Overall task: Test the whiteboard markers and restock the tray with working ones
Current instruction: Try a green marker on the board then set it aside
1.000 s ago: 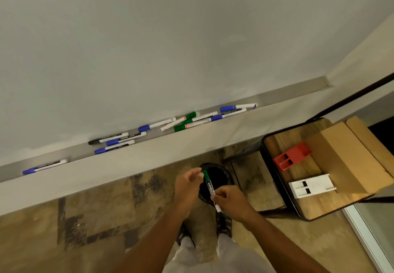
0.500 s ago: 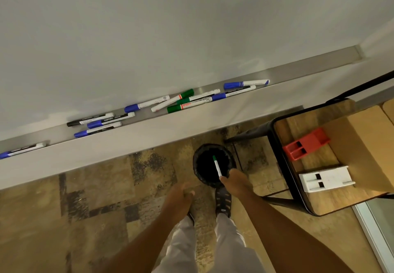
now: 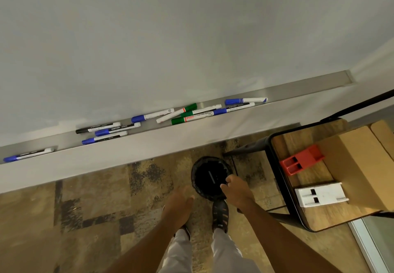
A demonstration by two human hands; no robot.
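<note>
My right hand [image 3: 235, 190] had loosened, empty, over the round black waste bin's [image 3: 194, 184] near rim. The white green-tipped marker [image 3: 212, 177] dropped inside, rejected. I couldn't tell my left hand's [image 3: 179, 205] grip.

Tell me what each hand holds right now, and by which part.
Nothing is held. The left hand hangs empty; the right hand, fingers loosely curled, is empty above the black bin.

blue, green and black-capped markers [image 3: 115, 129], black bin [image 3: 197, 184], red box [image 3: 301, 160], white box [image 3: 320, 194]
</note>
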